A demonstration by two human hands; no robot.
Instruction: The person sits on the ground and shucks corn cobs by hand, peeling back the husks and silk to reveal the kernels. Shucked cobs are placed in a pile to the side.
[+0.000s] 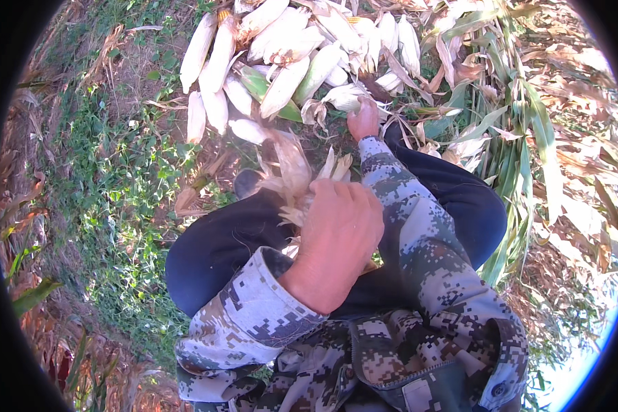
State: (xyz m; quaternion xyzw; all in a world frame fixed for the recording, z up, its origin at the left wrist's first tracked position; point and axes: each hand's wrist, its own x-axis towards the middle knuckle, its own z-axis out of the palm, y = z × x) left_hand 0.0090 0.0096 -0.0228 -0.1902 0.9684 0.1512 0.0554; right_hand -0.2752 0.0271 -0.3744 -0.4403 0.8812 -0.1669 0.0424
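Observation:
My left hand (340, 221) is curled over my lap, its back to the camera, around a bunch of dry corn husks (292, 172). The pale leaves stick out past the fingers, and the palm is hidden. Farther forward, my right hand (364, 118) reaches to the near edge of a heap of corn ears (288, 46). Its fingers close on one ear in its pale husk (346, 97); the fingertips are partly hidden. Most ears in the heap are still wrapped in whitish husk. One greenish-husked ear (257, 85) lies among them, and yellow kernels show at a few tips.
My bent knees in dark trousers (211, 252) frame the lap. Cut corn stalks with long leaves (520, 129) lie to the right, beside dry leaf litter (582, 170). Low green weeds (129, 175) cover the ground on the left. A shoe (247, 183) shows beyond the left knee.

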